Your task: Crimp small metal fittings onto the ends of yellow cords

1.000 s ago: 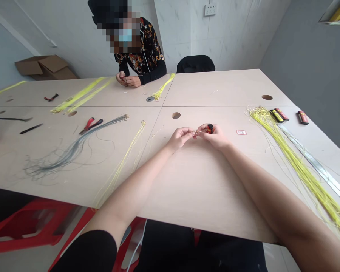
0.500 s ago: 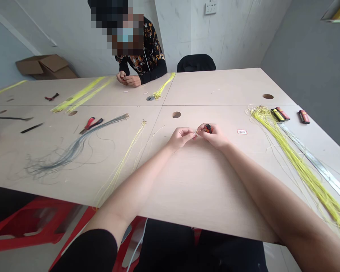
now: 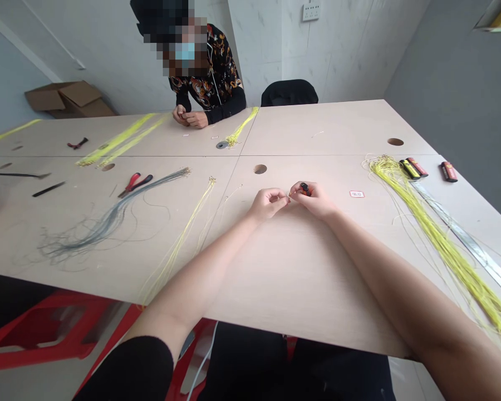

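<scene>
The person's right hand (image 3: 313,200) has its fingers (image 3: 297,190) pinched on a small red-and-black lighter (image 3: 304,189), held just above the worktop (image 3: 300,278) near its middle. The left hand (image 3: 268,204) is close beside it, its fingers (image 3: 278,195) pressed together; whether they hold anything cannot be determined. Both forearms angle inward from the near edge, a pose that brings the hands together — fingertips nearly touching. A yellow cord bundle (image 3: 438,239) lies toward the right edge, beside a steel rule (image 3: 467,248). A co-worker's hands (image 3: 187,117) are at the far edge.
</scene>
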`<state>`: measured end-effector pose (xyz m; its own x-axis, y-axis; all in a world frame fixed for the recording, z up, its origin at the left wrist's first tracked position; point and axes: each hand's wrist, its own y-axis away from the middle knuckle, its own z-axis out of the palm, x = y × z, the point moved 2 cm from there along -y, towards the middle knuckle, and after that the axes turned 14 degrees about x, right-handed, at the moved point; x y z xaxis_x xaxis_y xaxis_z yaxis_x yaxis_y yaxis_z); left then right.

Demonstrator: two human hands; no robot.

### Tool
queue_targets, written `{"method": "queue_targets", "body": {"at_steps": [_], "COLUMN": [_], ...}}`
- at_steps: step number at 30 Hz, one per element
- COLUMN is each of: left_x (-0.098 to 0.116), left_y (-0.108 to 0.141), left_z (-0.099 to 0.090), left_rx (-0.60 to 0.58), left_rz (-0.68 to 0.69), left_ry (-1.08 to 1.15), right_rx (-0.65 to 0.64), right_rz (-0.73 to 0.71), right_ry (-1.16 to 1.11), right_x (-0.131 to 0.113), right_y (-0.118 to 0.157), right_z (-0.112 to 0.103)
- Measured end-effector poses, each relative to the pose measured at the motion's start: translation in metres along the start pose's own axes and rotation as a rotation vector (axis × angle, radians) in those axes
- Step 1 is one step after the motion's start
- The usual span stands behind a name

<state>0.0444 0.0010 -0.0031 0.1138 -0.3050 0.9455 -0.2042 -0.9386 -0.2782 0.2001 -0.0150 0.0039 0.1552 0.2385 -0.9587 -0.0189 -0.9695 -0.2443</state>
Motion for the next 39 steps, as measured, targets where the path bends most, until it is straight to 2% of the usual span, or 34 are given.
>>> {"method": "queue_targets", "body": {"at_steps": [13,21,32,36,39], "left_x": [-0.002,0.002,0.002,0.004,0.006], "left_y": [0.000,-0.001,0.000,0.002,0.005], "left_z": [-0.002,-0.003,0.000,-0.002,-0.005], "left_rx": [0.051,0.069,-0.005,0.043,0.102], "left_rz": [0.037,0.014,-0.002,0.013,0.073], "left_ry": [-0.034,0.044,0.007,-0.116,-0.202], "right_rx": [0.021,0.052,-0.069,-0.064,-0.062], "right_rz": [0.037,0.170,0.046,0.055,0.078], "right_ry": [-0.039,-0.191,-0.130,-0.105,-0.051], "right_x": [0.005,0.011,0.007,0.005,0.004], "right_y": [-0.002,-0.004,-0.002,-0.002,0.000], "right_z": [-0.001,-0.003,-0.003,-0.003,-0.004]}}
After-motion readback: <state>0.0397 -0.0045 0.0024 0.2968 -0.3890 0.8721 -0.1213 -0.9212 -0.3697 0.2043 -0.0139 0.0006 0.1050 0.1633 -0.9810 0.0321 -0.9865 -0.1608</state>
